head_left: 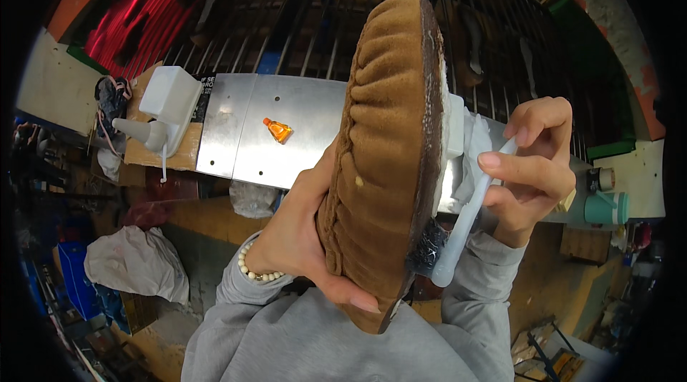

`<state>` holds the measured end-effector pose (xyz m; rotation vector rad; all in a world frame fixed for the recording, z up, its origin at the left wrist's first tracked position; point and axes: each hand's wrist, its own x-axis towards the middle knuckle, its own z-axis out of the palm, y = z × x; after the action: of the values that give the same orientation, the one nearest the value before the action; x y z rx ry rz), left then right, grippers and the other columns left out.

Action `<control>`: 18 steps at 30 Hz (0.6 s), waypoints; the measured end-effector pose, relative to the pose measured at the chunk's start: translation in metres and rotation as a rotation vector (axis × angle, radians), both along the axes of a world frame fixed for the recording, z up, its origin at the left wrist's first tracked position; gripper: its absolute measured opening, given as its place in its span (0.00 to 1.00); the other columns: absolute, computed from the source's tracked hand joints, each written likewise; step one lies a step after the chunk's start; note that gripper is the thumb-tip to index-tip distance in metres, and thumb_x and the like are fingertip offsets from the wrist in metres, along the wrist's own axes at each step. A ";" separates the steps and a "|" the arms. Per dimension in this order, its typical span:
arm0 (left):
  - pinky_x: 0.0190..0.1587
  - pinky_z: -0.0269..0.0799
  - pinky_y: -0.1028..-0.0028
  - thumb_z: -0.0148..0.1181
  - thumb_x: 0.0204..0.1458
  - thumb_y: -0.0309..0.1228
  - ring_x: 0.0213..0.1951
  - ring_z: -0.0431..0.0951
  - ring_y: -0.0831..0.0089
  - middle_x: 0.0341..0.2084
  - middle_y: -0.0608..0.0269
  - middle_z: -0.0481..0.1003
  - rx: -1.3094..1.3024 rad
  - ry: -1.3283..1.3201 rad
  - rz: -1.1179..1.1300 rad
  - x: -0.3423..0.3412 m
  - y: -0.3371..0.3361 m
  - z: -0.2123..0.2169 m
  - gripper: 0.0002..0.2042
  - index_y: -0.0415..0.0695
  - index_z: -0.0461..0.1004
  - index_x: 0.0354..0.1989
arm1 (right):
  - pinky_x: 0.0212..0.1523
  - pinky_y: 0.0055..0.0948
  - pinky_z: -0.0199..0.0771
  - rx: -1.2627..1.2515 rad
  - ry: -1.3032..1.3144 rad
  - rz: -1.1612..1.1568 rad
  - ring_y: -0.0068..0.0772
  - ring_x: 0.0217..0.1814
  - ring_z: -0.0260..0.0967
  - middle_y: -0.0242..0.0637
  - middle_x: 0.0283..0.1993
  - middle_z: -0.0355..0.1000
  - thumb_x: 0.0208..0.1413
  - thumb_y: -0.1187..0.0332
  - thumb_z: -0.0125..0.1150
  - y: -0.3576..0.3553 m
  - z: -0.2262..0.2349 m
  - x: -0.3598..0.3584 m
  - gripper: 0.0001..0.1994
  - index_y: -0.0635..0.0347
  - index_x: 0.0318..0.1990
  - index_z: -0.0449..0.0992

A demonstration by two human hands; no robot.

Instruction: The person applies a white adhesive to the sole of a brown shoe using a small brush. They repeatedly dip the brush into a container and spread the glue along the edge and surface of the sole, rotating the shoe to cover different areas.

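- While my left hand (300,239) clasps the brown suede shoe (383,160) on edge, fingers curled around its upper.
- My right hand (533,167) pinches a translucent tube (469,214) beside the sole.

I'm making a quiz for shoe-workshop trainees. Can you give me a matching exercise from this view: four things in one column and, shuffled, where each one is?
Things:
1. brown suede shoe upper
2. translucent squeeze bottle
3. small orange bottle
4. white plastic jug

Places:
A. lying alone on the metal sheet
B. gripped in the left hand
C. on the wooden board at the left end of the bench
D. held by the right hand, beside the sole edge

Pairs: 1-B, 2-D, 3-A, 4-C
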<state>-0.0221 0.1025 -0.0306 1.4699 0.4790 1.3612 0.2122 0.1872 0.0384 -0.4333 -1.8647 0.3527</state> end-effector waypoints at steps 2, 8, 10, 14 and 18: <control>0.68 0.58 0.64 0.88 0.19 0.44 0.66 0.64 0.61 0.65 0.48 0.61 -0.011 -0.023 -0.009 0.001 0.000 0.001 0.71 0.30 0.42 0.72 | 0.35 0.25 0.55 0.008 -0.005 0.013 0.28 0.37 0.57 0.29 0.36 0.59 0.25 0.48 0.79 0.000 0.000 0.001 0.22 0.43 0.34 0.89; 0.67 0.60 0.63 0.88 0.21 0.42 0.65 0.65 0.61 0.64 0.50 0.61 -0.162 -0.112 -0.013 0.001 -0.009 0.008 0.69 0.32 0.43 0.71 | 0.32 0.23 0.55 0.033 -0.048 0.051 0.26 0.35 0.58 0.27 0.36 0.59 0.23 0.49 0.78 -0.003 0.001 0.002 0.22 0.42 0.33 0.89; 0.67 0.61 0.63 0.87 0.22 0.42 0.65 0.65 0.61 0.64 0.50 0.62 -0.149 -0.122 -0.004 0.000 -0.009 0.007 0.68 0.32 0.43 0.71 | 0.31 0.22 0.56 0.043 -0.060 0.058 0.26 0.34 0.59 0.27 0.35 0.59 0.23 0.49 0.78 -0.003 0.000 0.002 0.23 0.41 0.34 0.89; 0.66 0.62 0.63 0.87 0.23 0.42 0.64 0.66 0.62 0.64 0.51 0.62 -0.121 -0.127 0.016 -0.004 -0.007 0.002 0.67 0.32 0.45 0.71 | 0.31 0.21 0.57 0.041 -0.079 0.061 0.26 0.33 0.60 0.27 0.35 0.59 0.22 0.50 0.78 -0.005 -0.002 0.001 0.23 0.41 0.34 0.90; 0.64 0.64 0.63 0.83 0.27 0.45 0.62 0.67 0.62 0.62 0.51 0.64 -0.142 -0.138 0.063 -0.007 -0.010 0.000 0.62 0.33 0.47 0.70 | 0.31 0.22 0.56 0.002 -0.081 0.083 0.26 0.33 0.60 0.27 0.35 0.60 0.22 0.50 0.79 -0.009 -0.005 0.002 0.23 0.41 0.34 0.90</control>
<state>-0.0290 0.0929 -0.0308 1.2461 0.5254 1.4378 0.2143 0.1786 0.0336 -0.3745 -1.9661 0.3944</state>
